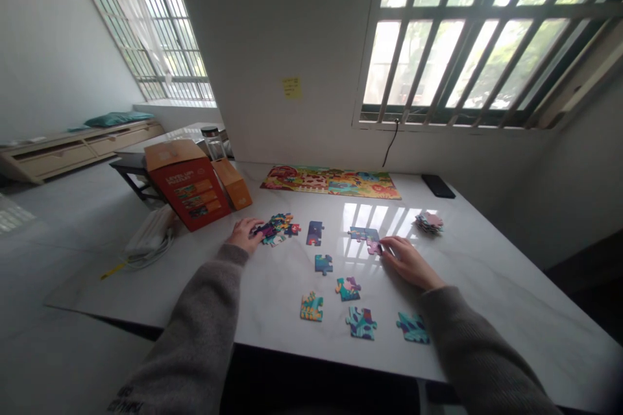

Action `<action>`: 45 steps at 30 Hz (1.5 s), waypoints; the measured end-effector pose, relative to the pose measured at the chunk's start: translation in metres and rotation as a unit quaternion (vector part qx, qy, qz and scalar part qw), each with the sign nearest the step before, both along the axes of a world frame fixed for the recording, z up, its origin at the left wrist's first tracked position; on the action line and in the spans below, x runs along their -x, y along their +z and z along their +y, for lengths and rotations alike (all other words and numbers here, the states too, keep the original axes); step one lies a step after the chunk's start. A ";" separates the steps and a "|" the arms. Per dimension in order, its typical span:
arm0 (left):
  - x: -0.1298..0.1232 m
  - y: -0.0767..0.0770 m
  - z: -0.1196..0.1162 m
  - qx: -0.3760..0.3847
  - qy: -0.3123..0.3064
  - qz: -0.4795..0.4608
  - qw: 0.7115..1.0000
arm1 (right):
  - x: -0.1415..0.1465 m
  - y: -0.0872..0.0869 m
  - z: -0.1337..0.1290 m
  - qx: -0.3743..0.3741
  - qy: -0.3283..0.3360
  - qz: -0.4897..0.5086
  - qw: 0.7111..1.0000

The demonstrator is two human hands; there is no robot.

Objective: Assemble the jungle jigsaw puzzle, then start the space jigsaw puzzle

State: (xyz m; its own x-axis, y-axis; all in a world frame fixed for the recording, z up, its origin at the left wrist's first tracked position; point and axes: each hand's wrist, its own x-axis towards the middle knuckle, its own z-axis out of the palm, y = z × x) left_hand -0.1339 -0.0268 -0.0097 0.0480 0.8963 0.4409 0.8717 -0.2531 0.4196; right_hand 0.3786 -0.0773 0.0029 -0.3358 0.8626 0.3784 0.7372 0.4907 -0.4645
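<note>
Probably a home — curtained window [181, 42], low cabinet [61, 159]

Matching grey-brown long sleeves [474, 343]
The left sleeve [204, 311] carries dark lettering [127, 400] near the lower edge of view, too blurred to read; both reach the wrists, leaving the hands [405, 260] bare.

One left hand [246, 235], one right hand [405, 262], five loose foreground puzzle pieces [361, 323], one piece-heap [276, 231], one piece-stack [429, 223], two boxes [189, 189], one phone [438, 186], two windows [438, 45]
</note>
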 end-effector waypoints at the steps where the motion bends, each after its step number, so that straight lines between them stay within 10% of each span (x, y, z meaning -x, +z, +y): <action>1: 0.006 -0.002 -0.001 0.014 0.004 -0.005 1.000 | 0.000 0.000 0.000 -0.001 0.000 0.001 1.000; 15: -0.011 0.002 -0.012 0.013 0.023 0.075 0.997 | 0.001 0.002 -0.001 0.004 -0.004 0.003 1.000; 35: -0.065 0.029 -0.037 -0.030 -0.153 -0.002 0.988 | 0.005 0.005 -0.004 0.008 -0.008 0.013 1.000; 45: -0.074 0.011 -0.075 0.039 -0.217 0.080 0.972 | 0.006 0.008 -0.006 0.011 -0.015 0.013 1.000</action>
